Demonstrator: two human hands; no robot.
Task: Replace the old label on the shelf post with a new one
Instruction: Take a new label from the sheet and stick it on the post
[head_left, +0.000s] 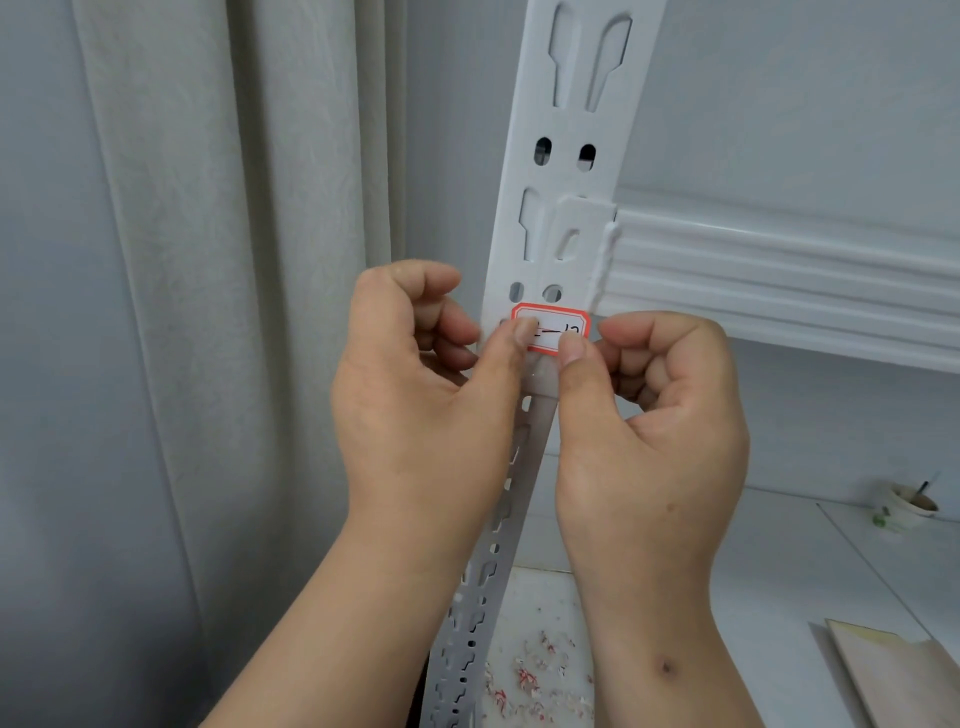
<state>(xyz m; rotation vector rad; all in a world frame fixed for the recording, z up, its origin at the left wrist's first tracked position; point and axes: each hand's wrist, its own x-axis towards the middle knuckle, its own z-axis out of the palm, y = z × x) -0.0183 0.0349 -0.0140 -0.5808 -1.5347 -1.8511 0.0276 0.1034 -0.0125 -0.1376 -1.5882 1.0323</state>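
A white perforated metal shelf post (571, 104) runs from the top centre down to the bottom. A small white label with a red border and handwritten marks (558, 326) lies on the post just below the shelf beam joint. My left hand (421, 395) has its thumb tip pressed on the label's left end, the other fingers curled. My right hand (654, 415) presses its thumb on the label's lower right part, fingers curled beside the post. Whether the label is fully stuck down cannot be told.
A white ribbed shelf beam (779, 280) runs right from the post. A grey curtain (182, 312) hangs at left. Below, the shelf surface holds red-and-white paper scraps (530, 680), a small paper cup (906, 506) at right and a beige sheet (893, 675) at bottom right.
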